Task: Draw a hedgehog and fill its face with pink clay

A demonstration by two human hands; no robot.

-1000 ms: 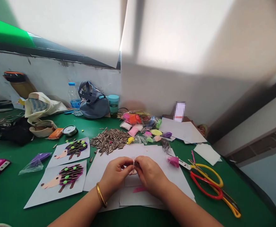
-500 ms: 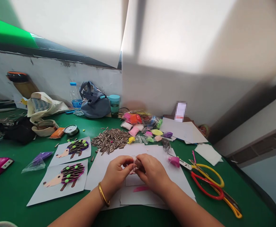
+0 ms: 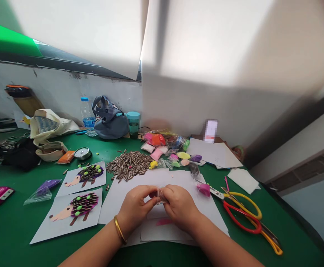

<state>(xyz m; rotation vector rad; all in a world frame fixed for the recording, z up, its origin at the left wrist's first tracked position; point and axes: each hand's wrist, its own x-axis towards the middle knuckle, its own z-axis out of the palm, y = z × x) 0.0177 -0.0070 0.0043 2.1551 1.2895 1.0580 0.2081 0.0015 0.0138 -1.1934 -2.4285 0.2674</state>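
My left hand [image 3: 136, 205] and my right hand [image 3: 180, 207] meet above the white paper sheets [image 3: 117, 207]. Between them the fingertips pinch a small clear plastic bag [image 3: 160, 195]; its contents are mostly hidden by the fingers. A pink strip [image 3: 164, 221] lies on the paper under my right hand. Left of my hands are two hedgehog pictures on white paper, the nearer hedgehog [image 3: 78, 207] and the farther hedgehog [image 3: 88, 174], with dark seed spines and green dots. A heap of striped sunflower seeds [image 3: 128, 164] sits just beyond the sheets.
Bags of coloured clay [image 3: 156, 141] are piled behind the paper. Red-handled scissors [image 3: 242, 218] and yellow-handled scissors [image 3: 248, 202] lie at right, near a pink clay packet [image 3: 203, 189]. A purple clay bag [image 3: 43, 189] is at left. A blue bag [image 3: 110, 122] and bottle [image 3: 87, 118] stand against the wall.
My right fingers have closed in more around the plastic bag, with the knuckles turned toward my left hand. The view has shifted very slightly; the table things have stayed put.
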